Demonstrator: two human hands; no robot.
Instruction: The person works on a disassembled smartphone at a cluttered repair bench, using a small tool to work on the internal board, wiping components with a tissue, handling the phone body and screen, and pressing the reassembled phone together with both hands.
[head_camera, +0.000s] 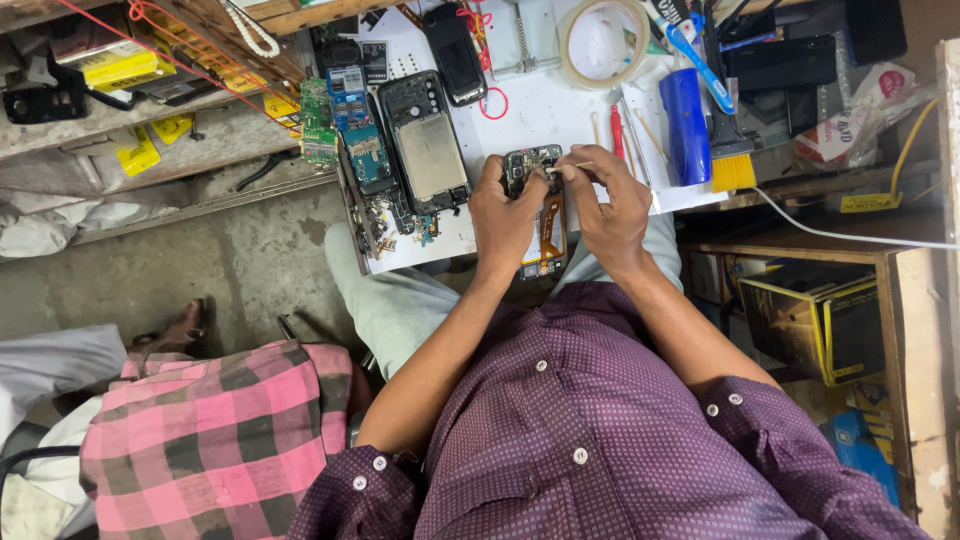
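Opened phone (533, 170) gripped by left hand (503, 215), right hand (610, 205) fingers (566, 172) touching its top

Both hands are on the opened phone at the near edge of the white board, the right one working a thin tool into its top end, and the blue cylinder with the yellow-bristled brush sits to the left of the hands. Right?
Not quite. In the head view, the blue cylinder and yellow-bristled brush lie to the right of the hands, not the left. The rest holds: left hand and right hand are on the opened phone at the white board's near edge, with a thin tool at its top end.
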